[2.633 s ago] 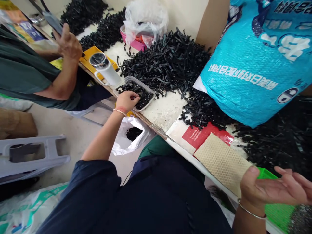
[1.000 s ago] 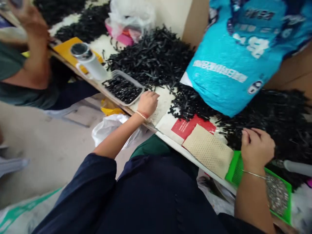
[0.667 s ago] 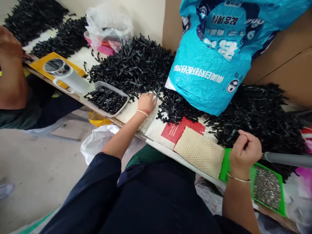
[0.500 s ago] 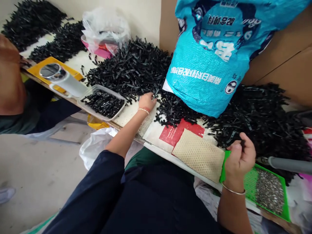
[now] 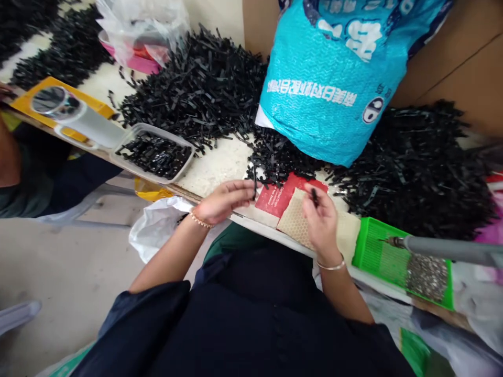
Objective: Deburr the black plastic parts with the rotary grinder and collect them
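Observation:
My left hand [image 5: 231,199] is closed on a slim black plastic strip [image 5: 255,180], which stands upright from the fingertips. A short dark piece [image 5: 314,197] sits pinched in my right hand [image 5: 322,214], too small to name exactly. That hand hovers over a cream honeycomb-patterned mat [image 5: 294,217]. Between the two hands lies a red and white printed sheet [image 5: 271,205]. Just beyond it spreads a small pile of black plastic strips [image 5: 275,159], partly under a blue woven sack [image 5: 314,115].
A clear tub [image 5: 184,170] of black parts stands left, beside a white pitcher [image 5: 98,125] on a yellow tray [image 5: 23,102]. At right, a grey-handled screwdriver [image 5: 444,247] crosses a green basket [image 5: 363,246] of small metal pieces. Another person's arm [image 5: 10,157] shows far left.
My left hand has come back from the pile toward me with a black strip. My right hand has moved left, from beside the green basket to over the mat. The view has shifted.

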Tool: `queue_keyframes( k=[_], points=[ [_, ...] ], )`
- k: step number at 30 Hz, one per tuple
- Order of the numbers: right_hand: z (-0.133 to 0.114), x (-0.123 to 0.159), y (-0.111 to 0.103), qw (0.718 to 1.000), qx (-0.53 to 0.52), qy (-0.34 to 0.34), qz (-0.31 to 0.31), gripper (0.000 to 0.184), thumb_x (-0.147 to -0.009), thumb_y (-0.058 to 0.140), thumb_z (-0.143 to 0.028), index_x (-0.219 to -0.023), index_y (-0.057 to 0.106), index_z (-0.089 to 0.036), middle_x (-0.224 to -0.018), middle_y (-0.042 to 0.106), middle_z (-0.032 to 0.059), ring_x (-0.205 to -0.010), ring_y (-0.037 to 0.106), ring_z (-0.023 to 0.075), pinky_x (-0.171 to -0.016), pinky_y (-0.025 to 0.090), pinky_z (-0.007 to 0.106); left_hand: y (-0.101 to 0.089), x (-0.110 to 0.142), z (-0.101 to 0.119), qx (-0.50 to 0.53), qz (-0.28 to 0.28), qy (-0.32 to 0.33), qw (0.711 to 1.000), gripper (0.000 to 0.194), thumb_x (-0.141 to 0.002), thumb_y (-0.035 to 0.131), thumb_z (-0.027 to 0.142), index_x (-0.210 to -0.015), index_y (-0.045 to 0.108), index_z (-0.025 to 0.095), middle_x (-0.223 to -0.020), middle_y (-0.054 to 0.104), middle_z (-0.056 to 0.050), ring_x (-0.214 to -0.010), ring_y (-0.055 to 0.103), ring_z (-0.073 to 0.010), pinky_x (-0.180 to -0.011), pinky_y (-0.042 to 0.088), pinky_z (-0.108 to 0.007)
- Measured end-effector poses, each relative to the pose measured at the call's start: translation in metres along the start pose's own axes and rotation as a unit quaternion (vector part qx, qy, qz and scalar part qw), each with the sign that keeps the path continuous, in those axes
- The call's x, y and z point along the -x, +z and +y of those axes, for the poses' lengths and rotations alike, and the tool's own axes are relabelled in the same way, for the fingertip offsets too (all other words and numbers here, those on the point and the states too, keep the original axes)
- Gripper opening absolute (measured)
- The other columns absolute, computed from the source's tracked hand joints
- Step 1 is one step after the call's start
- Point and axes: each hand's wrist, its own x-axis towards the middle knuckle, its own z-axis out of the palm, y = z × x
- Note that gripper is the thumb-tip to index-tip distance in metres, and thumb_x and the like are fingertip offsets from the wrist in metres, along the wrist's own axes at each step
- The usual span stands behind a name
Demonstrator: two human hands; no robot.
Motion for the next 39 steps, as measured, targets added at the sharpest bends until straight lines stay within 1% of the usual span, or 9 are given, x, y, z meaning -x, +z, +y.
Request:
queue_keyframes(
  k=[2,4,7,12,17,22,26,30,39],
  points=[
    [-0.009,-0.002,0.015,0.994,-0.048,0.047,-0.092,0.046,-0.091,0.076,-0.046,-0.134,0.068,-0.031,-0.123,0.077,0.0056,-0.073,0.062,0.0133,-0.061,0.056,0.029,0.021,0.022,-0.006,0.074,-0.094,-0.055,0.991,0.034,-0.069,0.089,0.036,-0.099,0.087,0.020,-0.089,0.077,-0.009,-0.071,0.067,-0.0160,-0.066,0.053,-0.029],
    [-0.018,-0.004,0.023,0.981,-0.090,0.079,-0.156,0.048,-0.088,0.080,-0.047,-0.132,0.070,-0.031,-0.121,0.079,0.0047,-0.082,0.068,0.0150,-0.070,0.062,0.031,0.036,0.034,-0.010,0.097,-0.150,-0.081,0.981,0.030,-0.068,0.091,0.034,-0.095,0.088,0.021,-0.085,0.077,-0.009,-0.068,0.066,-0.0151,-0.062,0.051,-0.027],
    [-0.027,0.001,0.024,0.970,-0.123,0.112,-0.175,0.040,-0.083,0.086,-0.048,-0.116,0.075,-0.028,-0.110,0.079,0.0031,-0.094,0.073,0.0181,-0.080,0.066,0.035,0.050,0.039,-0.013,0.085,-0.184,-0.077,0.976,0.025,-0.070,0.090,0.033,-0.092,0.088,0.022,-0.085,0.078,-0.009,-0.068,0.066,-0.0156,-0.061,0.051,-0.027],
    [-0.025,0.017,0.014,0.988,-0.077,0.080,-0.106,0.039,-0.084,0.084,-0.053,-0.111,0.076,-0.026,-0.104,0.077,0.0034,-0.094,0.072,0.0183,-0.091,0.066,0.039,0.069,0.037,-0.021,0.087,-0.108,-0.043,0.989,0.028,-0.073,0.090,0.035,-0.098,0.086,0.022,-0.081,0.078,-0.004,-0.070,0.067,-0.0157,-0.068,0.054,-0.029],
    [-0.029,0.040,-0.006,0.997,0.049,-0.038,-0.037,0.036,-0.106,0.057,-0.050,-0.132,0.074,-0.032,-0.123,0.069,0.0069,-0.118,0.066,0.0207,-0.106,0.059,0.043,0.085,0.035,-0.026,0.095,-0.095,-0.030,0.991,0.035,-0.074,0.090,0.039,-0.101,0.083,0.019,-0.080,0.076,-0.004,-0.073,0.068,-0.0159,-0.062,0.054,-0.026],
    [-0.037,0.068,-0.018,0.984,0.147,-0.100,0.023,0.035,-0.105,0.061,-0.037,-0.137,0.072,-0.032,-0.111,0.067,0.0053,-0.105,0.067,0.0187,-0.099,0.061,0.041,0.096,0.037,-0.031,0.050,-0.068,0.037,0.996,0.042,-0.077,0.088,0.042,-0.107,0.081,0.014,-0.080,0.075,-0.005,-0.071,0.067,-0.0150,-0.053,0.052,-0.022],
    [-0.035,0.079,-0.015,0.983,0.140,-0.110,0.044,0.024,-0.099,0.071,-0.037,-0.121,0.074,-0.029,-0.105,0.074,0.0035,-0.095,0.070,0.0179,-0.089,0.063,0.038,0.101,0.044,-0.035,0.013,-0.084,0.074,0.994,0.037,-0.078,0.087,0.040,-0.103,0.081,0.014,-0.077,0.073,-0.003,-0.063,0.063,-0.0129,-0.051,0.054,-0.023],
    [-0.033,0.079,-0.011,0.974,0.166,-0.143,0.051,0.008,-0.098,0.073,-0.034,-0.100,0.074,-0.026,-0.097,0.076,0.0030,-0.091,0.071,0.0184,-0.082,0.062,0.036,0.102,0.050,-0.036,0.024,-0.076,0.086,0.993,0.035,-0.078,0.088,0.039,-0.101,0.080,0.014,-0.078,0.074,-0.004,-0.065,0.066,-0.0135,-0.054,0.057,-0.023],
    [-0.034,0.078,-0.009,0.960,0.200,-0.193,0.041,0.008,-0.100,0.070,-0.031,-0.101,0.075,-0.026,-0.097,0.080,0.0040,-0.090,0.074,0.0192,-0.082,0.062,0.038,0.102,0.056,-0.036,0.060,-0.050,0.080,0.994,0.033,-0.077,0.089,0.042,-0.093,0.079,0.014,-0.077,0.075,-0.004,-0.068,0.067,-0.0140,-0.062,0.057,-0.025]
  ],
)
